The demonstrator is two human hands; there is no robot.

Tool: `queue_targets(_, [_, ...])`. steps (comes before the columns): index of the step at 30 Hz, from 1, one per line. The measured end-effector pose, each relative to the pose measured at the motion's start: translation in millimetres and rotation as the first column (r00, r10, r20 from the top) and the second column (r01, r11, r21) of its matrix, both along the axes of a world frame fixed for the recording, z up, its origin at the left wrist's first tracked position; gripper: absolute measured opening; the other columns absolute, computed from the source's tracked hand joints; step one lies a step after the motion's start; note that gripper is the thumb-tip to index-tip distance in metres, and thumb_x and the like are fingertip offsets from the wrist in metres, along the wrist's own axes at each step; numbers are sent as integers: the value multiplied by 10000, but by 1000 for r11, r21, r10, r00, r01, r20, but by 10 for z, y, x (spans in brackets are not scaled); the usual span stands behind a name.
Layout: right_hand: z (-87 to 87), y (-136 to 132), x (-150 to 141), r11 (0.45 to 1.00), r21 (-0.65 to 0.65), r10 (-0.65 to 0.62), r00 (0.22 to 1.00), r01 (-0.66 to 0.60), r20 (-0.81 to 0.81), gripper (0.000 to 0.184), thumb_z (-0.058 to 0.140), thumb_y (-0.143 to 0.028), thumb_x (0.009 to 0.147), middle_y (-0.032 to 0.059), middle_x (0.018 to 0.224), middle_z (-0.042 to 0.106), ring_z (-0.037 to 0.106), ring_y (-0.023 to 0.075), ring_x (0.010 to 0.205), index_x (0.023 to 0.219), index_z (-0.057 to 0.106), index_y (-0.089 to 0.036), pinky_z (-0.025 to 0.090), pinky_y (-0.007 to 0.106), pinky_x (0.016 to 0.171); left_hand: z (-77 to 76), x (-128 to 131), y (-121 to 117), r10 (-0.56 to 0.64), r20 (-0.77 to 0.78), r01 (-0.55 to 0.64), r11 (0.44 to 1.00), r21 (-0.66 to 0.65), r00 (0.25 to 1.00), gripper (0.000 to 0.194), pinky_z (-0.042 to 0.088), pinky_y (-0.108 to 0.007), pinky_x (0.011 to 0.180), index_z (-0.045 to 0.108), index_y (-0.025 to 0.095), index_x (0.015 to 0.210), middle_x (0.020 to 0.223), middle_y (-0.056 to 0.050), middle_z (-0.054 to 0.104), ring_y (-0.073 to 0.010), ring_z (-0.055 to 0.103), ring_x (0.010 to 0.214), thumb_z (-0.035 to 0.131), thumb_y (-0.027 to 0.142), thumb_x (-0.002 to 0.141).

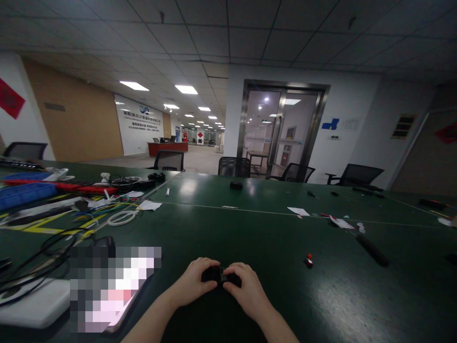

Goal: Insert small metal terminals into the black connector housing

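Both hands meet near the front middle of the dark green table (185,233), around a small black object (213,274) whose kind I cannot make out. My left hand (197,281) is closed on its left side, thumb below and fingers above. On the other side my right hand (243,283) pinches the right part of the same black object in a like manner. The palms and fingers cover much of it. A small red and white item (309,260) lies on the table to the right of my right hand.
To the left lie a phone with a blurred screen (124,295), a white box (35,305), black cables (53,252) and a coiled white cable (122,218). Blue trays (28,194) stand farther left. A black block (236,185) and a dark rod (372,249) lie farther off; chairs line the far edge.
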State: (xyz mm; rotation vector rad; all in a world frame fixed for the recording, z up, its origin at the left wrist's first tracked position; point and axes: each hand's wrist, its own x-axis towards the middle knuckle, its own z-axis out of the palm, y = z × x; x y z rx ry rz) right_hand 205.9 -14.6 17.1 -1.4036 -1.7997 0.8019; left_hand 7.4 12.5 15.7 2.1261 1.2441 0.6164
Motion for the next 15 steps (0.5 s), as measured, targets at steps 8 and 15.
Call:
queue_targets(8, [26,-8,-7,999,-35,13,999,-11,51,195,609,-278,708,-19,1066,605,512,251,1057,883,664,-343,367,444,899,-23,-6,3,11,19,-11,1000,-7,1000,444,360,-348,975,565,231,1142,1134,-40,596,-224,513,1080,631,275,704])
queue_targets(15, [7,1,-15,1000,-6,23,999,-22,44,204,592,-249,722,-19,1060,597,518,216,1046,908,643,-317,371,382,910,7,15,-4,26,20,-26,1000,-6,999,445,372,-337,965,577,220,1124,1120,-42,604,-222,525,1065,631,236,683])
